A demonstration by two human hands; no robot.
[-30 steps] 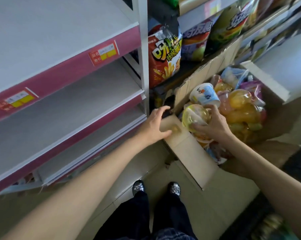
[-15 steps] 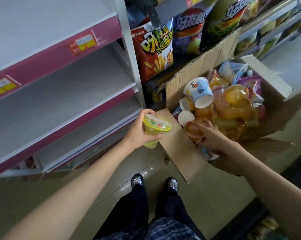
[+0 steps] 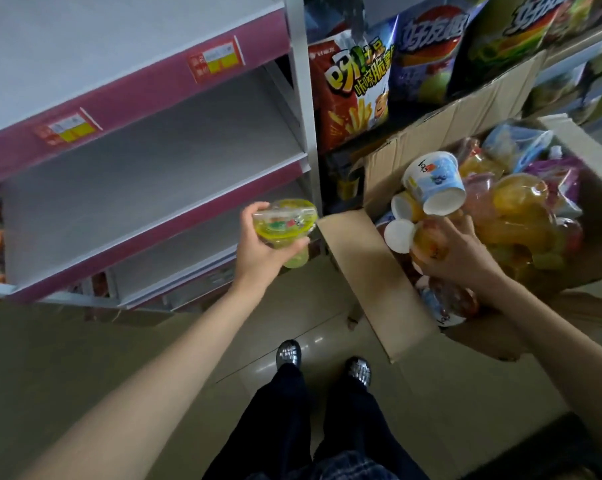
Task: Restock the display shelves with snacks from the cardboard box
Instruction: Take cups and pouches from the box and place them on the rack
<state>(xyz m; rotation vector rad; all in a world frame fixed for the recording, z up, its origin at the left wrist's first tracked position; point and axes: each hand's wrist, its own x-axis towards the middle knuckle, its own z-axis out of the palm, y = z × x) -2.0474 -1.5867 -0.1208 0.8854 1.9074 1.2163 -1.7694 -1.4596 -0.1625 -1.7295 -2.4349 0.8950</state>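
Observation:
My left hand grips a yellow-green jelly cup in the air, just in front of the lower display shelves and left of the cardboard box. Inside the box my right hand curls round an orange fruit jelly cup. The box holds several more cups and bags, among them a white and blue cup lying on its side and clear orange jelly packs.
The white shelves with magenta front strips and price tags stand at left. Chip bags fill the shelves behind the box. My feet stand on the tiled floor below.
The yellow-green cup passed from my right hand to my left, which carried it out of the box toward the shelves. My right hand went back into the box and took hold of an orange cup.

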